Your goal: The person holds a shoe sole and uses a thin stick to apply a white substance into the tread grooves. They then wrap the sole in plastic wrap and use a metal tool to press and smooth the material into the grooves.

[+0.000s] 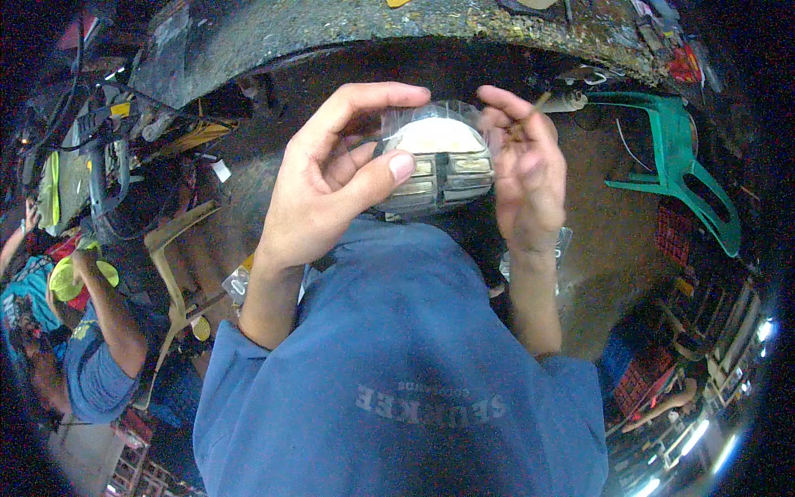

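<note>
Between my hands, in front of my chest, is a rounded item in clear plastic (439, 161). Its domed top shows bright white, and pale, metallic-looking bars sit below, split by a dark band; its exact kind is unclear. My left hand (339, 161) is closed on its left side, thumb pressed on the front, forefinger reaching over the far edge. At the right edge, my right hand (530, 161) is curled and partly blurred. A thin brown stick-like thing (537, 108) pokes out between its fingers. Whether this hand also touches the plastic is hard to tell.
A worn, paint-spotted worktop (331, 54) curves across the far side. To the right stands a green plastic chair (675, 157), with a red crate (675, 232) beside it. A pale chair frame (170, 273) is at the left, near another person in blue (103, 364).
</note>
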Demonstrator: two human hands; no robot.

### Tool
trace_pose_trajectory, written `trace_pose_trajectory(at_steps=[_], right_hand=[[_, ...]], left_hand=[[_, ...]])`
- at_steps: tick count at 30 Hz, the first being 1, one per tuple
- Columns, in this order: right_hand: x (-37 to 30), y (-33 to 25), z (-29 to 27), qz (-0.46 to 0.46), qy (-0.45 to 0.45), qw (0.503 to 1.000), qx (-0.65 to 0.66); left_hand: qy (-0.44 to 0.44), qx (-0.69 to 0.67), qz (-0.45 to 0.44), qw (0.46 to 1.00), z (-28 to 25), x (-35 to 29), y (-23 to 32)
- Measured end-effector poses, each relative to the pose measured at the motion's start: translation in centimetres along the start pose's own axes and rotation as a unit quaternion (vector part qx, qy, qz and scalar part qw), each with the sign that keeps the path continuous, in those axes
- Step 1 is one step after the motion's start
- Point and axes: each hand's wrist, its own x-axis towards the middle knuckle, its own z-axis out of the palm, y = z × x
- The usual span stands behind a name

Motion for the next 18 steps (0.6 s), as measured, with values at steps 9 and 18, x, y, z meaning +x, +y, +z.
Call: trace_pose_trajectory(at_steps=[9, 18], right_hand=[[-0.6, -2.5, 0.1, -0.304, 0.128, 0.927, -0.180], [-2.3, -1.7, 3.3, -0.280, 0.042, 0.933, -0.221]], left_hand=[[0.052, 0.006, 0.029, 0.998, 0.3, 0.7, -0.8], [0.067, -0.021, 0.024, 0.997, 1.2, 0.7, -1.3]])
